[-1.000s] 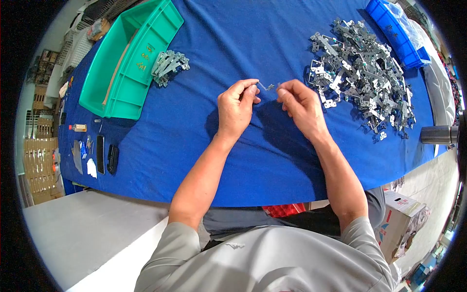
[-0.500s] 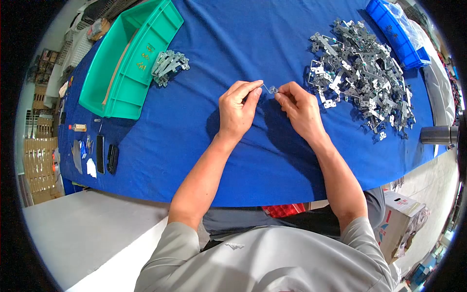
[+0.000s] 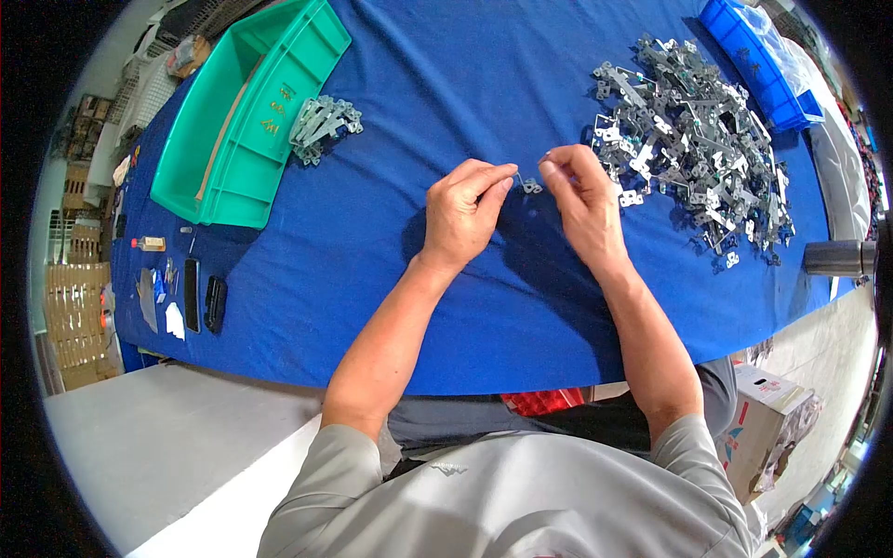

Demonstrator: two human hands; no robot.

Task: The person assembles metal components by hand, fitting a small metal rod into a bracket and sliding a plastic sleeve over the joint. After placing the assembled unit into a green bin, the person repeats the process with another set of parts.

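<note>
My left hand pinches a small bent metal bracket between thumb and forefinger, above the blue cloth. The bracket's flat end with holes sticks out to the right, and my fingertips hide its other end. Just right of it, apart from the bracket, my right hand is closed with thumb and forefinger together. Whatever may be between those fingertips is too small to make out. Beyond my right hand lies a big heap of similar metal brackets. A smaller bundle of brackets lies at the left, against the green bin.
The green plastic bin stands at the left with a few brass-coloured bits on its ledge. At the far right is a blue bin lined with plastic. A phone, a black case and a small bottle lie on the left.
My right hand has come off the bracket's end and moved slightly right and up. My left hand has shifted a little to the right, still holding the bracket.
</note>
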